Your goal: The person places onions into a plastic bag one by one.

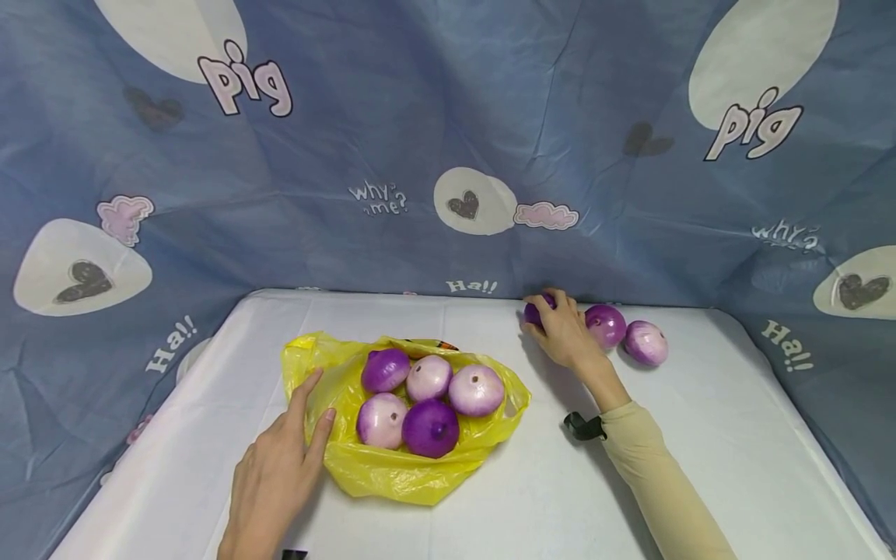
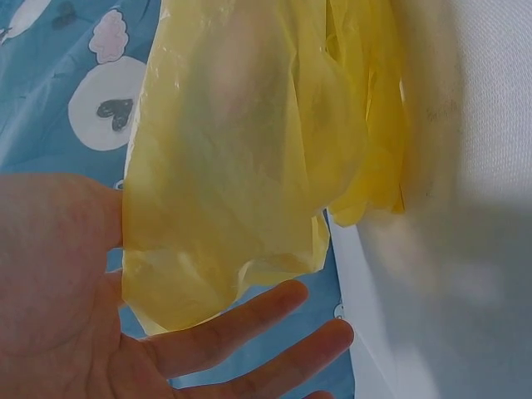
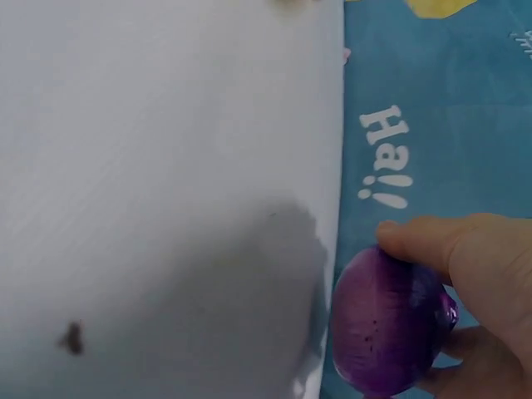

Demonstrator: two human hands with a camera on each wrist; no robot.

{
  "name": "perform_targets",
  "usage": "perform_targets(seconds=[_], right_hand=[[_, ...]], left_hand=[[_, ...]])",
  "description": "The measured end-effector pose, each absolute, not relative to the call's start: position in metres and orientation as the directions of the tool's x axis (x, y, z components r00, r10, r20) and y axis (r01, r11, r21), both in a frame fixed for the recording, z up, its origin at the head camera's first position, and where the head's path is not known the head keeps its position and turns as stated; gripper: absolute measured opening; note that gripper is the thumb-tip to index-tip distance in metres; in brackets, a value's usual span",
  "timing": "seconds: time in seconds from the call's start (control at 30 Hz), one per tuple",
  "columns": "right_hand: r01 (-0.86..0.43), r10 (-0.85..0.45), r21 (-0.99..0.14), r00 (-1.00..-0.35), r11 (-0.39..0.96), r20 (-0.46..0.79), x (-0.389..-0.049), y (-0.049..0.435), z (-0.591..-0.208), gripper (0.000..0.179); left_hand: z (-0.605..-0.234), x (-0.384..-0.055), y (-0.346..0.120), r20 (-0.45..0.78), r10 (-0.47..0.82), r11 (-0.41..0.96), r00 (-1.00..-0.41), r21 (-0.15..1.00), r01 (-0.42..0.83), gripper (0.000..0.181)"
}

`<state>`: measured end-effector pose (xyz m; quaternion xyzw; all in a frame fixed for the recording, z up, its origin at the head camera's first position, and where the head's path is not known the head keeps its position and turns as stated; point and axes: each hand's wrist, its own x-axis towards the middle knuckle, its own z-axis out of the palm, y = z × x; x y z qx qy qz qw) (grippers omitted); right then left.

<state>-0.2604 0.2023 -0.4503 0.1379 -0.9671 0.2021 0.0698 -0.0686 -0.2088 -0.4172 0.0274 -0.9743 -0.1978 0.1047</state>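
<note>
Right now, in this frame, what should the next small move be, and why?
Probably lift the far purple onion toward the yellow bag: the right hand already grips it, five onions sit in the bag's open mouth, and the left hand is at the bag's left side.

Left hand (image 1: 278, 453): fingers (image 2: 233, 330) straight, spread apart
Right hand (image 1: 564, 333): fingers bent round in a grip
Right arm (image 1: 661, 482): stretched out forward

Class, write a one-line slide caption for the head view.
Right hand grips a purple onion; left hand at a yellow bag holding five more onions.
</note>
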Motion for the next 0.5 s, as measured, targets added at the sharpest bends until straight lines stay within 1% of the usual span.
perform_targets(seconds=[0.33, 0.5], right_hand=[[-0.346, -0.285, -0.367, -0.935, 0.864, 0.209, -0.252, 0.192, -0.438, 0.047], [-0.394, -0.324, -0.350, -0.914, 0.850, 0.243, -0.244, 0.185, -0.428, 0.046]], left_hand=[[-0.418, -0.067, -0.209, 0.206, -0.095, 0.917, -0.974, 0.399, -0.005, 0.059], [-0.417, -0.067, -0.209, 0.200, -0.096, 0.916, -0.975, 0.400, -0.008, 0.060]])
